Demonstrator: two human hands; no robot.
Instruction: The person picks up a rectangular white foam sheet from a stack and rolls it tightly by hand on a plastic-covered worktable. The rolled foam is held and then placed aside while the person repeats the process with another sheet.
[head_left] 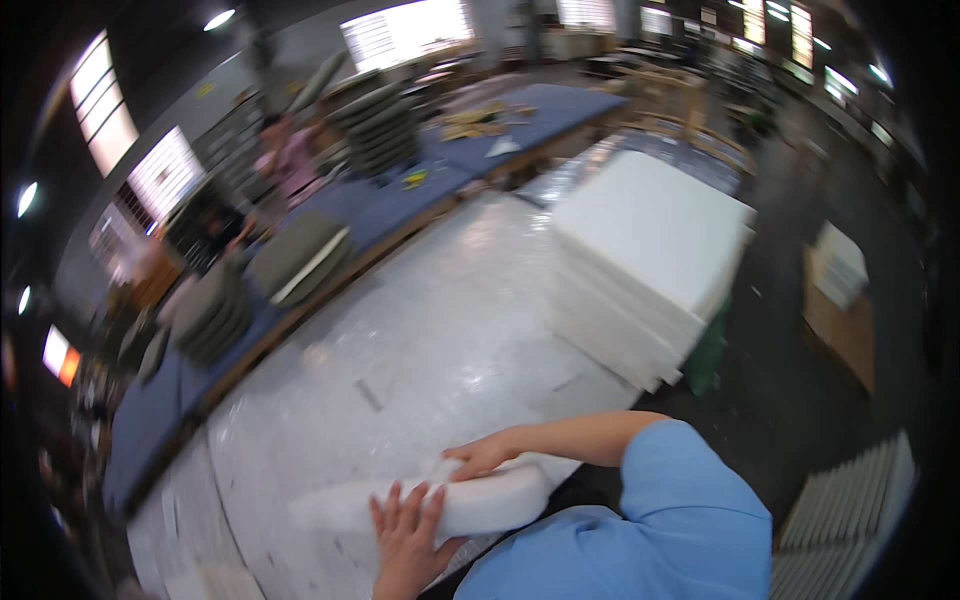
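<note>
A thick white pad (500, 503), soft and foam-like with rounded ends, lies at the near edge of the table in front of my body. My left hand (405, 535) grips it around the middle, fingers spread over the top and thumb along the near side. On its upper far side, my right hand (485, 455) holds it with bent fingers; that arm reaches across from the right. The pad's left end is blurred by motion.
A plastic-covered table (430, 330) stretches away. At its far right stands a tall stack of white foam sheets (655, 225). Beyond runs a blue-topped bench (355, 205) with grey cushions (300, 255); people stand behind it. Ribbed pale panels (845, 520) stand lower right.
</note>
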